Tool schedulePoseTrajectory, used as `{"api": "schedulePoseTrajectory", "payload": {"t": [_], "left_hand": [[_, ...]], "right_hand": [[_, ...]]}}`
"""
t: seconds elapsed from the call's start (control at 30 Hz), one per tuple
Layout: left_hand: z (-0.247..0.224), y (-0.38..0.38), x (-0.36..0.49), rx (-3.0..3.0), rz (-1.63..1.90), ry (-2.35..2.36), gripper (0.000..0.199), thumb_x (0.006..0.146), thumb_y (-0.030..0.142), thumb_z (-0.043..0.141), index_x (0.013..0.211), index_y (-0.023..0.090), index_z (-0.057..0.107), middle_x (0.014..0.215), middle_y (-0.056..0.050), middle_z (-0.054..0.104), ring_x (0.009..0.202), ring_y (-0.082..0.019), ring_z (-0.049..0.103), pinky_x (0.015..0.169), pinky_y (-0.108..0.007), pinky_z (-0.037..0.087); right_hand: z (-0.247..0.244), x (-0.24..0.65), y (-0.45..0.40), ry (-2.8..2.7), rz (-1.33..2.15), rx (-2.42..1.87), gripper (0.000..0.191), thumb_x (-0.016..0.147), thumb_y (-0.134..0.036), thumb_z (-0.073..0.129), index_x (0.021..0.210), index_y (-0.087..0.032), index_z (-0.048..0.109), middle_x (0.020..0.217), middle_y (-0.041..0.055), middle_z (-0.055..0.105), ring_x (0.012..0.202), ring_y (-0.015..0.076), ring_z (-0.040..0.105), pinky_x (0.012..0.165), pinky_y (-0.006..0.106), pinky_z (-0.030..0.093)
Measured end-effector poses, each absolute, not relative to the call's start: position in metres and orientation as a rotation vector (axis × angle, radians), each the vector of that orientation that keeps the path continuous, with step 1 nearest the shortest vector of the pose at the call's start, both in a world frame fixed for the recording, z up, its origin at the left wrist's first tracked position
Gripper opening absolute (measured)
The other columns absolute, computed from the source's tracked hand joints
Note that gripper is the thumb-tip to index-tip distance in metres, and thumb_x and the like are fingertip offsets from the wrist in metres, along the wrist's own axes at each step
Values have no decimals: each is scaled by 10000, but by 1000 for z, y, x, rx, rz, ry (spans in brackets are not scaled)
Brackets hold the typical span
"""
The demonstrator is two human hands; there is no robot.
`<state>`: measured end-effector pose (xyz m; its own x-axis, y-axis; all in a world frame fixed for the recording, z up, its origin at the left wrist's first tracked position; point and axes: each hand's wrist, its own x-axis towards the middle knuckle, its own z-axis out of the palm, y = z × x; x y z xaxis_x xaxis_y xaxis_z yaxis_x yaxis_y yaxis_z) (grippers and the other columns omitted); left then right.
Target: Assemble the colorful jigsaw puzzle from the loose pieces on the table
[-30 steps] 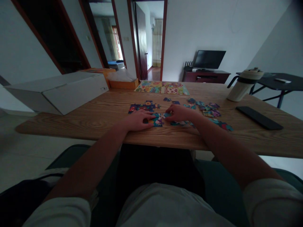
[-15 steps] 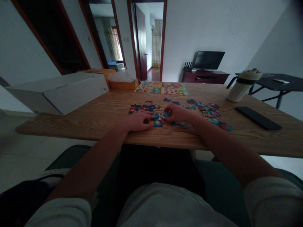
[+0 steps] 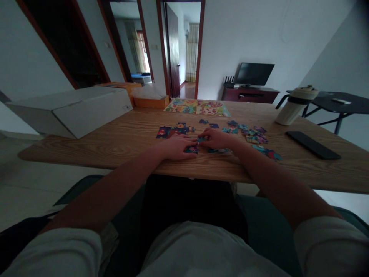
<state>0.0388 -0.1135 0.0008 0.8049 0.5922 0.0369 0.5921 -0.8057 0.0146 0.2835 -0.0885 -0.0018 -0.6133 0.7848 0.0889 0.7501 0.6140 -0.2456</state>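
Your left hand point(image 3: 177, 147) lies low on the wooden table point(image 3: 86, 148), with its fingers on a small group of puzzle pieces point(image 3: 191, 149) near the near edge. Your right hand point(image 3: 216, 138) is just beside it, with its fingers bent down at the right end of that group. The two hands almost touch. Neither hand is a tight fist, and neither is wide open. You cannot tell if either one is really holding a piece.

A bigger joined patch of dark blue puzzle point(image 3: 173, 131) sits just past your left hand. More loose pieces point(image 3: 255, 134) are spread out to the right. A bright picture card point(image 3: 197, 107) lies at the far edge of the table.

A white cardboard box point(image 3: 86, 111) sits at the far left, with an orange box point(image 3: 151, 102) next to it. On the right are a cream flask point(image 3: 296, 105) and a flat black pad point(image 3: 313, 144).
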Motion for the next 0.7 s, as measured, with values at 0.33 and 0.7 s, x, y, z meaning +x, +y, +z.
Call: {"api": "schedulePoseTrajectory", "payload": {"t": [0.33,0.7], "left_hand": [[-10,-115,35,2969,72,1033,583,1077,535,378,1556,232,518,1574,-71,542,1474,-319,432,1217,-471,228],[-9,-113,34,2943,76,1136,572,1088,542,338,1558,263,509,1589,-60,525,1463,-292,447,1217,-449,234]], "right_hand": [[7,297,-84,-2596,381,-1400,474,916,-397,686,1331,-173,736,1247,127,759,1008,251,731,885,312,548],[37,316,-115,-2684,519,-1755,616,715,-581,851,1234,-259,768,1267,100,739,1069,320,715,903,382,549]]}}
